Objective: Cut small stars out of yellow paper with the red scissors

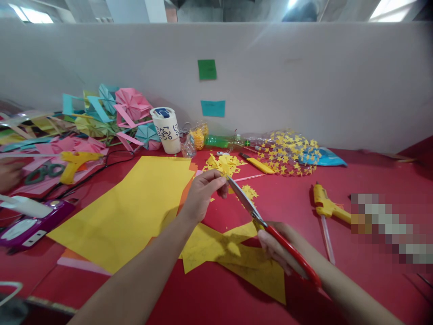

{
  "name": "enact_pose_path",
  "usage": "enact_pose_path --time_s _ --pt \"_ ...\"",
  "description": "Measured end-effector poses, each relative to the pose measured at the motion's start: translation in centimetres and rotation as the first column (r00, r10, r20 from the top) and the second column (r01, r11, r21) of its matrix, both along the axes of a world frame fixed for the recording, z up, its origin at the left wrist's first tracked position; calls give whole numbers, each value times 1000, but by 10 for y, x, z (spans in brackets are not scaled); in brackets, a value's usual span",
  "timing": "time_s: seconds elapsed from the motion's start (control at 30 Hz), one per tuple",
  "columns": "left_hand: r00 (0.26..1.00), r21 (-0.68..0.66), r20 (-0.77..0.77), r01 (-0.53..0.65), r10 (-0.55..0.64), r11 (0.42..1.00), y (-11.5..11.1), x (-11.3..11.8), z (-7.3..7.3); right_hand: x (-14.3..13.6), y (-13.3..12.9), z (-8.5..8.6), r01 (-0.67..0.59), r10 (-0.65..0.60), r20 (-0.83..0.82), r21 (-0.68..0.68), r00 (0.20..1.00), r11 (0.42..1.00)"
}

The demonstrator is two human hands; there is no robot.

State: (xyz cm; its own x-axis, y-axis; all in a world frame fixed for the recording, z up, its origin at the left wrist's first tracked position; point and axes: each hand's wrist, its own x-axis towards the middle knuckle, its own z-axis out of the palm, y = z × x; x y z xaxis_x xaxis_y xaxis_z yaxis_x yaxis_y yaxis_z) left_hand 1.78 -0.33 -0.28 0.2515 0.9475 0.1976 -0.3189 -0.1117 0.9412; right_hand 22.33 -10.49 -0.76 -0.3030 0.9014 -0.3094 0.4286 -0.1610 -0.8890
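Observation:
My left hand [205, 192] is closed in a pinch near the middle of the view, with a small bit of yellow paper [225, 170] at its fingertips. The tips of red-handled scissors [252, 207] meet that bit of paper, their blades close together. Around the scissors' handles my right hand [279, 246] is wrapped. Below the hands lie cut yellow paper pieces [209, 246] with faint marks. Just past my fingers are a heap of yellow paper scraps [230, 163] and a small pile of yellow stars [249, 192].
Large yellow sheets [135, 212] lie left. Glue guns [72, 164] rest on both sides, beside a purple power strip [37, 225] at left. Behind stand a white cup [166, 131], a green bottle [216, 141], a yellow cutter [260, 164] and a star-covered clear piece [291, 153]. Another person's hand [10, 174] shows far left.

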Motion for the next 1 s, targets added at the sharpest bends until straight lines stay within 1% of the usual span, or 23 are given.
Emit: enact_pose_path --time_s 0.13,0.37,0.43,0.6,0.73,1.0 --pt "999 0 20 30 -30 1000 2 -2 0 1 0 2 -39 39 -5 28 999 999" --pt "996 -40 58 70 -67 997 2 -4 1 0 0 9 -61 61 -36 11 997 998" --pt "996 -43 56 73 -70 996 3 -4 2 0 1 8 -50 50 -27 -11 998 999" --pt "998 -54 32 49 -47 997 3 -4 3 0 3 2 24 -20 39 -94 999 995" --pt "999 -68 17 34 -33 997 2 -4 4 1 2 0 36 -34 27 -91 999 995" --pt "1000 -78 -19 23 -25 997 3 -5 6 0 2 7 54 -52 31 -80 998 995"
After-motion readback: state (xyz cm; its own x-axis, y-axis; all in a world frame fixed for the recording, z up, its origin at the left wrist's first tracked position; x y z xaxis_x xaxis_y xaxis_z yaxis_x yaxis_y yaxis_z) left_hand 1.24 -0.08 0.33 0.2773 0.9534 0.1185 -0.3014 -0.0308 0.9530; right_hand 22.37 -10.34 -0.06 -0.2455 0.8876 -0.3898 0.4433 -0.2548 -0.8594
